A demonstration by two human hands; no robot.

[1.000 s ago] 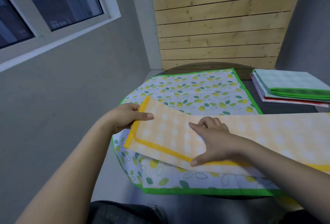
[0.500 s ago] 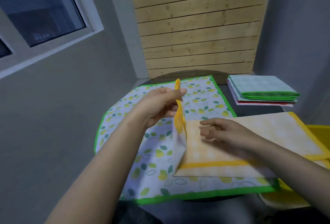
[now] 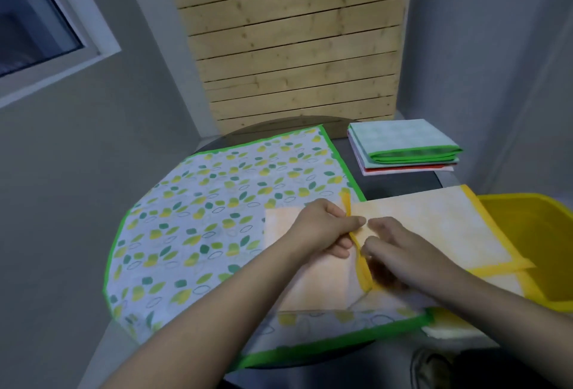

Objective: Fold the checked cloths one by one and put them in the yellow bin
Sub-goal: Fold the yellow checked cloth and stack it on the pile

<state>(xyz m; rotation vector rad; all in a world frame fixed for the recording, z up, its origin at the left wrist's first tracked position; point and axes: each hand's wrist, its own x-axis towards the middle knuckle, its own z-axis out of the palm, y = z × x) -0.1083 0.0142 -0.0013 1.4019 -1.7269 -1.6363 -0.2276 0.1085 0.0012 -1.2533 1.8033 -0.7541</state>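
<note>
soft orange checked cloth (image 3: 428, 221), yellow hem, half folded | left hand (image 3: 322, 230) pinches hem | right hand (image 3: 393, 249) fingers curled on cloth, grip unclear | glossy yellow bin (image 3: 536, 233)

— Where are the hands?

— Both bare forearms reach in from the near edge and meet at the middle. The left hand (image 3: 322, 230) has its fingers curled, thumb pinching a yellow hem.

— And the right?

— The right hand (image 3: 400, 252) lies just right of it, fingers bent downward, tips almost touching the left thumb.
</note>
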